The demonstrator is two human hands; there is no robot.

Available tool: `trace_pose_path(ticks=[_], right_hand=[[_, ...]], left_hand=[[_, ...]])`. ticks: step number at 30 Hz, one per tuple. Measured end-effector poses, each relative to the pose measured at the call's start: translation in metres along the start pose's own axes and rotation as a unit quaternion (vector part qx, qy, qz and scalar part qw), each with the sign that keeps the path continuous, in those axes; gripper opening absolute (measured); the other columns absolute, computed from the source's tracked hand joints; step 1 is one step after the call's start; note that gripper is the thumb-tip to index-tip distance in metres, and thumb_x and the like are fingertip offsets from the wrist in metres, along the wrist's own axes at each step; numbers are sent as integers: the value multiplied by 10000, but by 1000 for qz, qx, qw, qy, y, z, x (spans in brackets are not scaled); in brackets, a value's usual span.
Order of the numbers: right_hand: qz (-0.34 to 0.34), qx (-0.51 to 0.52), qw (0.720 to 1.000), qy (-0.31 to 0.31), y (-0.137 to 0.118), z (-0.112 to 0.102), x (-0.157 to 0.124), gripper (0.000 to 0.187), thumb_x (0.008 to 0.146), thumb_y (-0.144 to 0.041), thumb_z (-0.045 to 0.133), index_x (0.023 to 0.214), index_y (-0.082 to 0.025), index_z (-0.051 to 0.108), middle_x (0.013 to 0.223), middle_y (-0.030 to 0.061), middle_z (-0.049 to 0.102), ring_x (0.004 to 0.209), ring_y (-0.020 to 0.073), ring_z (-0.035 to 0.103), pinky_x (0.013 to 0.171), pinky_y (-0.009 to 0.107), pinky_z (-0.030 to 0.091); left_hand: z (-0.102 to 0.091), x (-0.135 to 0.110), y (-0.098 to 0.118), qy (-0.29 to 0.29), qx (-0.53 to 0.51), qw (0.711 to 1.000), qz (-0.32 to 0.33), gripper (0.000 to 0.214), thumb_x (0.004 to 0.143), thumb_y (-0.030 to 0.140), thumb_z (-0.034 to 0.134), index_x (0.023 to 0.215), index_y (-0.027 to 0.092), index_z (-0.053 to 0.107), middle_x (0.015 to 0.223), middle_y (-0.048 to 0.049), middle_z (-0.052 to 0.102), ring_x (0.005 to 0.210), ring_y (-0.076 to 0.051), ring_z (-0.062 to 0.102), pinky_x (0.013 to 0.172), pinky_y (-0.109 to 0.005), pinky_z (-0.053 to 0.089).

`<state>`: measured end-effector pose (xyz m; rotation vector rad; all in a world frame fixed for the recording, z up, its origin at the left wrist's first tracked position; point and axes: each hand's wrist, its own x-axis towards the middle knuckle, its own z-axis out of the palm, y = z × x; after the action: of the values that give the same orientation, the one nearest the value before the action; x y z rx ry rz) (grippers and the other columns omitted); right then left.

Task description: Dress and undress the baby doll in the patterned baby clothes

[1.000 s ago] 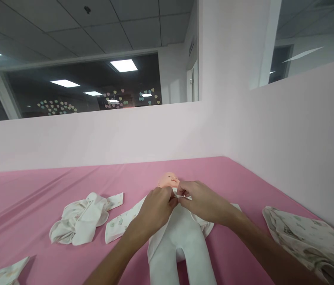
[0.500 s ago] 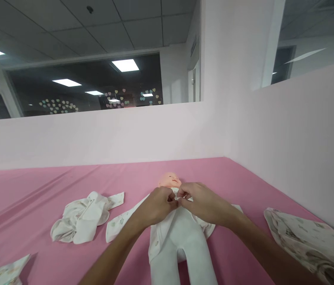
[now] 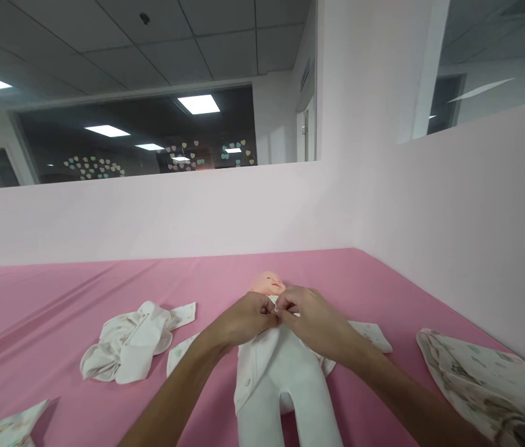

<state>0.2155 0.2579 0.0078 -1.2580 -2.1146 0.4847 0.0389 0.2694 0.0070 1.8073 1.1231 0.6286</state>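
A baby doll [image 3: 269, 282] lies on its back on the pink sheet, its head away from me, in white pants [image 3: 285, 372]. Around its upper body is a white baby jacket [image 3: 253, 366] with small prints on the sleeves; its front hangs partly apart below the chest. Just under the doll's chin, my left hand [image 3: 250, 318] pinches the jacket's neck edge. My right hand [image 3: 311, 316] pinches the same edge from the other side, fingertips almost touching the left ones. What exactly lies between the fingertips, perhaps a snap or tie, is hidden.
A crumpled white baby garment [image 3: 129, 341] lies to the left on the pink sheet [image 3: 80, 285]. At the lower left is a folded printed cloth [image 3: 8, 428]. A folded printed blanket [image 3: 486, 379] lies at the right, by the side wall [image 3: 476, 236]. A low wall [image 3: 173, 217] stands behind.
Both hands stay pinched at the jacket's neck, having shifted very slightly. More of the right sleeve shows beyond my right forearm, and less of the left sleeve shows.
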Motion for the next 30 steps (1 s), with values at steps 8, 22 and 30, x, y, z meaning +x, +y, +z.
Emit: trace_pose_path(ticks=[8, 22, 30], right_hand=[[-67, -35, 997, 19, -4, 13, -4, 278, 925, -184, 390, 708, -190, 563, 843, 4, 562, 656, 98, 489, 542, 247, 338], [-83, -75, 994, 10, -2, 22, -4, 315, 891, -82, 359, 689, -188, 576, 838, 3, 523, 627, 95, 460, 547, 252, 337], [5, 76, 997, 2, -1, 10, 2, 178, 881, -216, 415, 776, -209, 558, 809, -17, 595, 679, 115, 521, 562, 236, 374]], left_hand=[[-13, 9, -5, -67, -160, 984, -38, 268, 822, 233, 454, 784, 117, 693, 786, -88, 686, 702, -153, 640, 700, -290, 503], [-13, 10, -15, -69, -97, 993, -14, 293, 855, 232, 412, 682, 130, 625, 628, -34, 611, 594, -147, 639, 601, -277, 512], [-14, 19, -25, -61, -130, 990, -5, 261, 852, 312, 469, 654, 154, 535, 646, 2, 529, 614, -133, 604, 642, -283, 504]])
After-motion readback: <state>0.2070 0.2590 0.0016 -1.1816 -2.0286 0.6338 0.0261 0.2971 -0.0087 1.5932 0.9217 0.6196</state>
